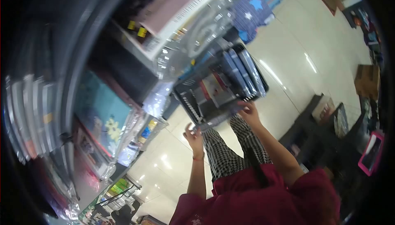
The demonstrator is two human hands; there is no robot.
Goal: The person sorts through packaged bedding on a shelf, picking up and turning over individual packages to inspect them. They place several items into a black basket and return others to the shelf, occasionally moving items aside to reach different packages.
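In the head view, a dark plastic basket (190, 109) sits in front of my body, tilted in the picture. Several flat, dark blue packages in clear wrap (246, 73) stand along its right side. A flat item with a red and white label (213, 86) lies in the middle of the basket. My right hand (249, 113) has its fingers curled on the basket's near edge. Close to the basket's near left corner is my left hand (193, 139), its thumb and fingers apart; whether it touches the corner is too blurred to tell.
Plastic-wrapped goods, among them a teal package with flowers (101, 114), fill the shelf at left. A pink and white box (177, 9) is above it. Blue star-patterned fabric (252, 13) hangs beyond the basket. Dark shelving (306, 122) stands at right over the tiled floor (288, 56).
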